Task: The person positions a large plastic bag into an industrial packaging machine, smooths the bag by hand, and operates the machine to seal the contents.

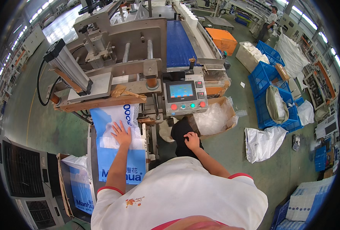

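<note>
My left hand (pixel 121 134) lies flat, fingers spread, on a blue-and-white printed plastic pack (pixel 121 163). The pack rests on a narrow metal bed, and its far end reaches up to the wooden-edged crossbar (pixel 101 101) of a machine. A paler, translucent band of plastic crosses the pack just below my palm. My right hand (pixel 192 140) rests on my bent knee in black trousers (pixel 182 130), holding nothing, its fingers loosely apart. Beyond that knee stands a control panel (pixel 183 92) with a lit screen and several coloured buttons.
A pneumatic cylinder (pixel 68 67) stands on the machine, beside a blue conveyor belt (pixel 179 44). Left of the bed, a carton (pixel 65 184) holds similar packs. Clear plastic fills another carton (pixel 233 122). Blue crates (pixel 260 78) and a white sack (pixel 265 143) are on the right; a person (pixel 269 25) stands far off.
</note>
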Tool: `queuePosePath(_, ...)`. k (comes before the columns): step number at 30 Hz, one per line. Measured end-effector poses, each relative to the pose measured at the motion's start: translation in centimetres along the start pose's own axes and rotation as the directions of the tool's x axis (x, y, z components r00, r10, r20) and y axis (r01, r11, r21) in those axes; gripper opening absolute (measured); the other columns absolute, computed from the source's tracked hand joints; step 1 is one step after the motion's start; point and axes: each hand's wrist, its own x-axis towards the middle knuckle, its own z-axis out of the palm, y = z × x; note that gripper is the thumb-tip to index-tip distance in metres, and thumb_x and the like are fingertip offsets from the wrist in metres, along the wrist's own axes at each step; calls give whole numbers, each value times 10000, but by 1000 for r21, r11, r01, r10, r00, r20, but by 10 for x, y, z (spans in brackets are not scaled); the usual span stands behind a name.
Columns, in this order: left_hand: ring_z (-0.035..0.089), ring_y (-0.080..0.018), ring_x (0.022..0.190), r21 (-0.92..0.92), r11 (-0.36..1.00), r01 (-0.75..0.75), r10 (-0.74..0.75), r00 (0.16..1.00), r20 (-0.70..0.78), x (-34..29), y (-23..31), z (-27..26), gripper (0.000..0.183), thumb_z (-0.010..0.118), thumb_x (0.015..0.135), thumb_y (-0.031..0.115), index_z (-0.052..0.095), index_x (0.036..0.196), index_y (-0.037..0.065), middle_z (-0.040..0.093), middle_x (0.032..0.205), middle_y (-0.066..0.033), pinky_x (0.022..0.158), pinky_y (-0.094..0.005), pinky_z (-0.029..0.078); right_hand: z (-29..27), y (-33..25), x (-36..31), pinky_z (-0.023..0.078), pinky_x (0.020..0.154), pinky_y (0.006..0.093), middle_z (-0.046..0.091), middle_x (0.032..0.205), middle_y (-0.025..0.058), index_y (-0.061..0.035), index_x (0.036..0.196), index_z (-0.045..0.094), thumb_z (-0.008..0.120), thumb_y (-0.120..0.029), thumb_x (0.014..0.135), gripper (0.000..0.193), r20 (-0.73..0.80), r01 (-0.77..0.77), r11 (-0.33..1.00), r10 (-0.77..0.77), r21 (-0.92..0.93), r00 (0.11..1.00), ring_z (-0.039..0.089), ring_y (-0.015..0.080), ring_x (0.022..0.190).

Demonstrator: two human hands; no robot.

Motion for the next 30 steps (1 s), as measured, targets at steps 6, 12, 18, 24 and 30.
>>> queuePosePath(6,30,-397,1385,-52,996,-77,61,964,-259,7,-2,13,694,397,914,430,149,1447,61,42,1495,-241,1057,-607,67,1,3,0,446,781,416,536,997,18,-173,861,663,651,-123,689,179,1,6,1000,-6,-3,1000,517,266,971)
queuePosePath(12,-4,-477,1356,-210,945,-251,73,787,-612,17,-8,15,756,443,909,381,31,1447,46,-20,1479,-282,1064,-601,34,0,-1,2,444,777,415,532,999,15,-176,857,661,656,-117,686,181,-5,14,1000,-14,-15,1000,516,261,972)
queuePosePath(18,-1,-503,1340,-249,929,-272,27,723,-690,-9,-13,-14,745,483,886,349,53,1420,58,4,1474,-283,1064,-602,28,1,-5,6,458,797,408,554,977,28,-172,846,673,651,-115,669,187,-9,15,1000,-15,-5,1000,523,271,956)
queuePosePath(24,203,-383,1347,-210,967,-144,44,907,-419,-48,-17,-88,589,531,851,397,381,1343,110,278,1448,-179,1059,-607,65,4,-6,7,456,793,405,552,983,19,-178,843,673,654,-121,665,188,-1,12,999,-13,-41,1000,521,263,959)
queuePosePath(30,210,-378,1352,-64,995,-75,63,984,-166,-50,-16,-122,652,498,865,438,326,1400,107,248,1465,-184,1058,-604,89,8,-9,13,450,787,412,543,993,13,-195,842,671,660,-130,663,190,41,25,996,-21,-80,999,516,259,967)
